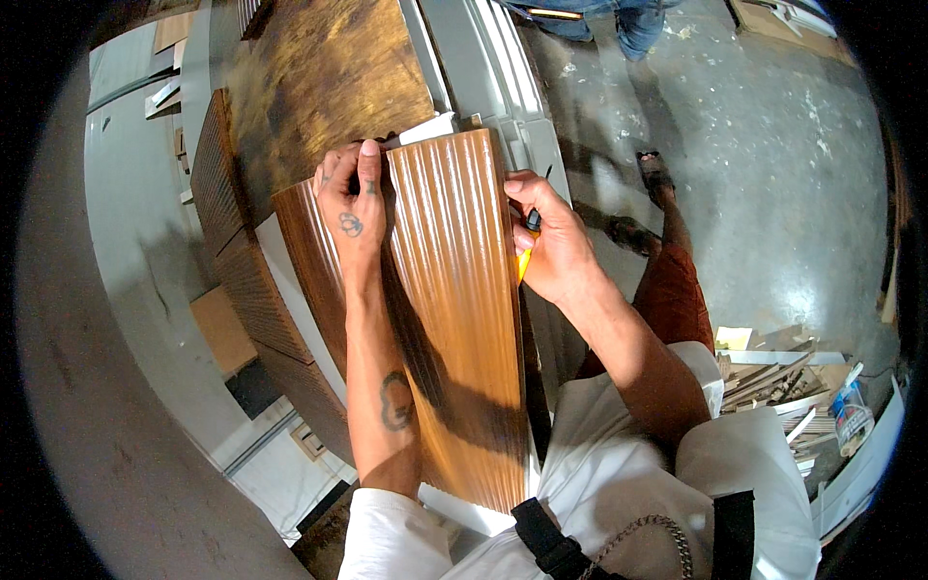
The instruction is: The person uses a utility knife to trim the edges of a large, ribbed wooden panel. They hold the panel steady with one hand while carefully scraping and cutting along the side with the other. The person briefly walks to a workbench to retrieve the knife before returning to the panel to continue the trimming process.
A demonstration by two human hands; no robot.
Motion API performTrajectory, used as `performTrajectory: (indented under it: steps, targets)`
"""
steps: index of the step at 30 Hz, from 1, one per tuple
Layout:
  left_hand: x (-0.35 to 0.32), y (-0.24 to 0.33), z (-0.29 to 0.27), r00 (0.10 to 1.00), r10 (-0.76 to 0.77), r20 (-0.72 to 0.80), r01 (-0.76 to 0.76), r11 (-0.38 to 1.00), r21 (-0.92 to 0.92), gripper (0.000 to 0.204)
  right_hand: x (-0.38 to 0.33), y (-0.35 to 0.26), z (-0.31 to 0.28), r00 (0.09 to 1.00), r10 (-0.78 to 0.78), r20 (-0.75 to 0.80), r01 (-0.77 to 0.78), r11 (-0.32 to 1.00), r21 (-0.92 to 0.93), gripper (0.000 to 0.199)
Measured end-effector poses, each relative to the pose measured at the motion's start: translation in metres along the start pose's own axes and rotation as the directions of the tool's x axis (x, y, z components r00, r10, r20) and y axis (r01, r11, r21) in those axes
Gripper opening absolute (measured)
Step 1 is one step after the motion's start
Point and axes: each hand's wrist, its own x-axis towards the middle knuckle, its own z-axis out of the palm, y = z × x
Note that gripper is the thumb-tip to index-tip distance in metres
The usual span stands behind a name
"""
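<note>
A long brown wood-grain panel with fluted ridges lies lengthwise before me, its narrow end facing away. My left hand is closed at the far left corner of this panel, thumb up. Its curled fingertips are hidden, so what they grip does not show. At the panel's right edge, my right hand closes round a slim yellow-and-black tool with a thin dark tip pointing away; thumb and forefinger touch the edge. Another brown ridged panel lies under my left forearm. A white piece juts out beyond the top panel's end.
A worn, stained brown board lies beyond the panels. Dark ridged panels stand at left. White profiles run along the right. Offcuts and a plastic bucket sit on the concrete floor. A person in jeans stands ahead.
</note>
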Motion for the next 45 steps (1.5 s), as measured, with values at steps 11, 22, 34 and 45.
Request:
performTrajectory:
  steps: [11, 22, 34, 45]
  targets:
    - [-0.003, -0.001, 0.0, 1.0, 0.018, -0.005, -0.018, 1.0, 0.017, 0.041, 0.002, 0.004, 0.0, 0.998, -0.035, -0.044, 0.035, 0.999, -0.004, 0.014]
    - [-0.003, 0.004, 0.002, 0.997, 0.078, -0.021, -0.078, 0.997, 0.005, 0.038, -0.003, 0.007, -0.001, 0.995, -0.089, -0.039, 0.09, 0.995, 0.029, 0.015]
    - [-0.002, 0.001, 0.001, 1.0, 0.002, 0.019, -0.003, 1.0, 0.009, 0.039, -0.004, 0.009, -0.006, 0.991, -0.127, -0.038, 0.127, 0.992, -0.001, 0.017]
    - [-0.003, 0.0, 0.001, 1.0, -0.003, 0.002, 0.003, 1.0, -0.004, 0.041, -0.006, 0.013, -0.01, 0.99, -0.141, -0.02, 0.14, 0.989, -0.038, 0.024]
